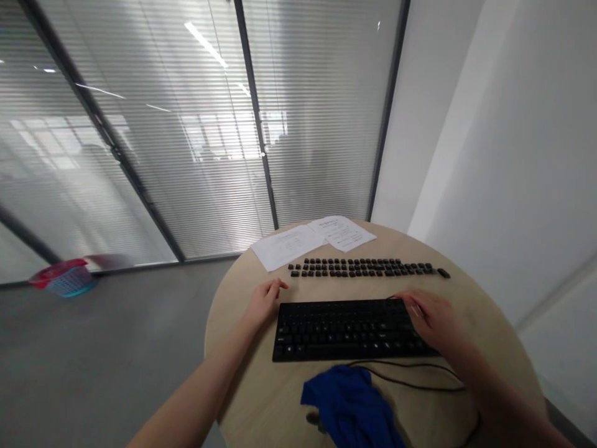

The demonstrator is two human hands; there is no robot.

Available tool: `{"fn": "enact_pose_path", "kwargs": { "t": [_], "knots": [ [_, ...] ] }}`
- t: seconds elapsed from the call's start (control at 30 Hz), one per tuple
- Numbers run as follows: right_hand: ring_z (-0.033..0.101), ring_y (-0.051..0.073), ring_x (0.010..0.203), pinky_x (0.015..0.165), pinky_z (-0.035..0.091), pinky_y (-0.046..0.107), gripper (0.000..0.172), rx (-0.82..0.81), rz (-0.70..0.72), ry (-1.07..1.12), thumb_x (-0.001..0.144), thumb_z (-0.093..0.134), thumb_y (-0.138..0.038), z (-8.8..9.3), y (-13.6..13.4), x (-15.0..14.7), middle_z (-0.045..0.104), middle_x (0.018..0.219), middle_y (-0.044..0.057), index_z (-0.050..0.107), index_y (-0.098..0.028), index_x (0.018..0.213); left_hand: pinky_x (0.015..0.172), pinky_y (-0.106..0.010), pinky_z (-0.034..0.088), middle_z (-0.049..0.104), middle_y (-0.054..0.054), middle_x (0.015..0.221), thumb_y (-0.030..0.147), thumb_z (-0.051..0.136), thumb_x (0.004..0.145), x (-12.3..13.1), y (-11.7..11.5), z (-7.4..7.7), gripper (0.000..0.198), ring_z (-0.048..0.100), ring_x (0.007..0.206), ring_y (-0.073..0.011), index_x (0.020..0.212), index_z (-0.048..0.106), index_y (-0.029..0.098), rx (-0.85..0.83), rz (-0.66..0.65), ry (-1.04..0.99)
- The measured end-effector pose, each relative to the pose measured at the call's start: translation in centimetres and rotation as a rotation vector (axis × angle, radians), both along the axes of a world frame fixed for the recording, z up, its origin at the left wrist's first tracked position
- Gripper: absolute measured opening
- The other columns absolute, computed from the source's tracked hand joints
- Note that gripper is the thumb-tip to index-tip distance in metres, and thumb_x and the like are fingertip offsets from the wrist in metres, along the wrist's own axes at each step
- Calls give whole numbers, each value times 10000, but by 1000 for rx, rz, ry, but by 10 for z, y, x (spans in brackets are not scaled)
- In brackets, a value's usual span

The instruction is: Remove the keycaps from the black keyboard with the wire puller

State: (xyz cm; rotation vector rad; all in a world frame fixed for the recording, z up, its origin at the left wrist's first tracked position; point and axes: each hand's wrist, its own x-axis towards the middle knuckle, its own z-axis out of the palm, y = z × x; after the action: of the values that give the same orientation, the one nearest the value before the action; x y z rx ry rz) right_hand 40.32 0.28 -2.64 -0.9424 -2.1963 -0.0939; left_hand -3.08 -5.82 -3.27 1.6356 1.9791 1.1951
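Observation:
A black keyboard (345, 330) lies flat on the round wooden table (252, 379), its lower keys showing pale legends and its upper rows too dark to make out. My left hand (267, 302) rests on the table beside the keyboard's upper left corner, fingers loosely bent, nothing in them. At the other end, my right hand (431, 316) covers the upper right part, with its fingers at the far edge and thumb over the top. What lies under that palm is hidden. Beyond the keyboard, several loose black keycaps (357, 267) stand in rows.
Two printed paper sheets (291, 244) lie at the table's far side. A blue cloth (349, 404) sits near me, partly over a small dark object (313, 418). A black cable (415, 387) loops below the keyboard. On the floor stands a red-and-blue basket (69, 280).

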Motion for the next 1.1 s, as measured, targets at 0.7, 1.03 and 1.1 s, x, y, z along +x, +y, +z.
{"fn": "enact_pose_path", "kwargs": {
  "t": [0.7, 1.03, 1.1],
  "knots": [
    [726, 264, 867, 815, 563, 385, 384, 192, 27, 160, 1052, 391, -332, 14, 1, -18, 780, 932, 128, 728, -186, 940, 762, -327, 485, 742, -54, 748, 518, 479, 901, 9, 13, -1, 472, 665, 796, -253, 838, 807, 184, -7, -89, 171],
    [570, 178, 550, 559, 495, 309, 770, -419, 300, 577, 1030, 209, -745, 70, -21, -123, 550, 594, 12, 721, -210, 818, 702, -318, 473, 679, -29, 650, 540, 455, 935, 2, 19, -12, 522, 639, 688, -220, 888, 824, 175, -31, -81, 132],
    [508, 157, 454, 487, 458, 289, 783, -595, 332, 583, 996, 234, -798, 68, -25, -145, 487, 515, -17, 715, -200, 841, 695, -313, 471, 676, -27, 664, 539, 435, 944, -1, 20, -14, 535, 628, 673, -209, 907, 821, 171, -37, -83, 114]
  ]
}}
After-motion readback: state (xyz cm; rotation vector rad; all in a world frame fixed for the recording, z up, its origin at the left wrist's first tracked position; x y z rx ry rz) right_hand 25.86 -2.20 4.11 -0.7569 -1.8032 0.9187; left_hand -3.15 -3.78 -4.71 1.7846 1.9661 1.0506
